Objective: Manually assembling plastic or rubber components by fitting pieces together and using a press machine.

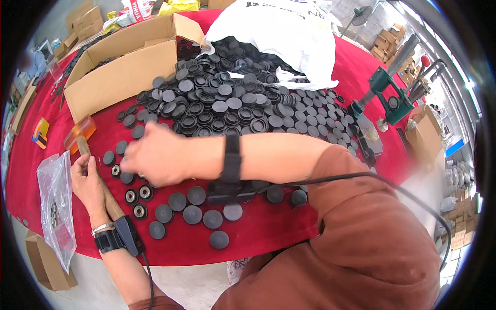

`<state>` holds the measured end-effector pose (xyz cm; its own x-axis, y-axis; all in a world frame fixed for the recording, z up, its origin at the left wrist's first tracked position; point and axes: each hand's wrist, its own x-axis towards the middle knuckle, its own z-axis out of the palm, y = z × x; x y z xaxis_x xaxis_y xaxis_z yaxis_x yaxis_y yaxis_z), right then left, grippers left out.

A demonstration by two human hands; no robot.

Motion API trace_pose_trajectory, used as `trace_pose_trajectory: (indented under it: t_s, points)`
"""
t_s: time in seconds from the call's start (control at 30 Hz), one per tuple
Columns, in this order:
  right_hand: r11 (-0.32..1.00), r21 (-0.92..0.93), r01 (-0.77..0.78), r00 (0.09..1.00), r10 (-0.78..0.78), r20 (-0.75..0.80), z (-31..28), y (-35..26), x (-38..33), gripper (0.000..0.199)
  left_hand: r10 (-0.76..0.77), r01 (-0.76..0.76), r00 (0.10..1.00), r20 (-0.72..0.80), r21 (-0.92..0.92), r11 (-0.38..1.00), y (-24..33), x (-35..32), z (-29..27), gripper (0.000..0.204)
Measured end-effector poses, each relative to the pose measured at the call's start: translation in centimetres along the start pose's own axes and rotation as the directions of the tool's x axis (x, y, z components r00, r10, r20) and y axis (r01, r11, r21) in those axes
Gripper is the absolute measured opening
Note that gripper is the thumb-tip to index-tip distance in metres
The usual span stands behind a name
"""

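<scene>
Work barely begun, by the look of it

Caps (219, 239), round and black, lie loose along the near side of the red surface (268, 222). Just past them, from where I stand, sit a few ringed caps (145, 192), each with a metal ring at its middle. The person's left hand (89, 183) is at the wooden handle of a mallet (111, 202); its fingers are bunched together, though I cannot tell whether the grip clasps the wood or only lies over it. The right hand (155, 155) blurs above the caps beside the ringed ones, and its grip I cannot make out. A clear bag (51, 181) lies to the left, small metal parts inside.

Beyond the hands, a great heap (217, 106) spills from a white sack (279, 41), next to a cardboard box (119, 90). I can count only about four ringed caps, so I judge nearly everything remains to be done. Off right stands a green press (391, 98).
</scene>
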<state>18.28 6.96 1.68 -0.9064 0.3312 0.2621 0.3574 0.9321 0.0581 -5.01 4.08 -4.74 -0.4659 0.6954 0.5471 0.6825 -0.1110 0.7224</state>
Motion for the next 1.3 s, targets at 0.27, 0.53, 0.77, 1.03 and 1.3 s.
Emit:
trace_pose_trajectory:
  t_s: [0.27, 0.53, 0.77, 1.03, 1.3]
  points:
    - [0.869, 0.120, -0.479, 0.877, 0.470, 0.099, -4.6, 12.7, -8.3, 0.020, -0.027, 0.027, 1.000, 0.009, 0.011, 1.000, 0.3, 0.3, -0.6, 0.020]
    - [0.577, 0.533, -0.619, 0.738, 0.660, 0.141, -2.8, 14.3, -8.7, 0.022, -0.055, 0.055, 0.998, 0.018, -0.018, 0.998, 0.1, 0.3, -0.4, 0.020]
    - [0.180, 0.634, -0.752, 0.529, 0.740, 0.416, -3.3, 14.0, -8.3, 0.023, -0.048, 0.048, 0.999, 0.002, 0.000, 0.999, 0.7, 0.2, -0.2, 0.020]
    - [0.314, 0.770, -0.555, 0.673, 0.713, 0.195, -1.7, 14.4, -8.4, 0.028, -0.055, 0.055, 0.998, 0.010, -0.029, 0.998, 0.3, 0.3, -0.4, 0.020]
    - [-0.102, 0.932, -0.347, 0.627, 0.714, 0.312, -2.7, 13.5, -8.6, 0.017, -0.045, 0.045, 0.999, -0.003, -0.030, 0.999, 0.3, 0.2, -0.2, 0.019]
